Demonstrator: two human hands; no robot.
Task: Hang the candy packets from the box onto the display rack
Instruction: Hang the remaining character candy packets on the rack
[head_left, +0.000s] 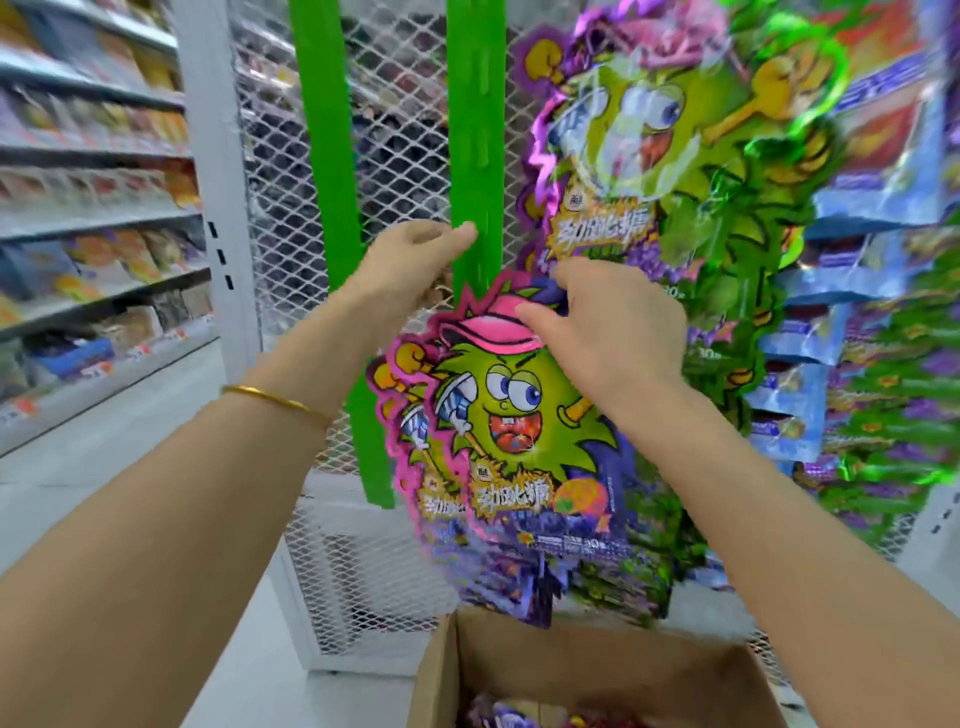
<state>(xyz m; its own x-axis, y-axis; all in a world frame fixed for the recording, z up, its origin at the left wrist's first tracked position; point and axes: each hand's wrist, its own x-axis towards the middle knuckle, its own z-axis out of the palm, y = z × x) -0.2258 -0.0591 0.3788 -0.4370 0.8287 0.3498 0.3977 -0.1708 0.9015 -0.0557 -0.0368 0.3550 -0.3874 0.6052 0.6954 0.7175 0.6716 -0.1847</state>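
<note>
A candy packet (498, 415) with a pink edge and a green cartoon face hangs low in front of a green display strip (475, 156). My left hand (410, 265) is at the strip just above the packet's top, fingers curled toward the strip. My right hand (608, 322) lies over the packet's upper right, fingers on its pink cap and top edge. Whether the packet is hooked on the strip is hidden by the hands. More packets (649, 156) of the same kind hang to the right. The open cardboard box (587, 670) sits below with packets inside.
A second green strip (322, 156) hangs bare to the left on a white wire-mesh rack (395, 104). Blue and green packets (857, 338) crowd the right side. Store shelves (93, 218) with goods run along the left. White floor lies below.
</note>
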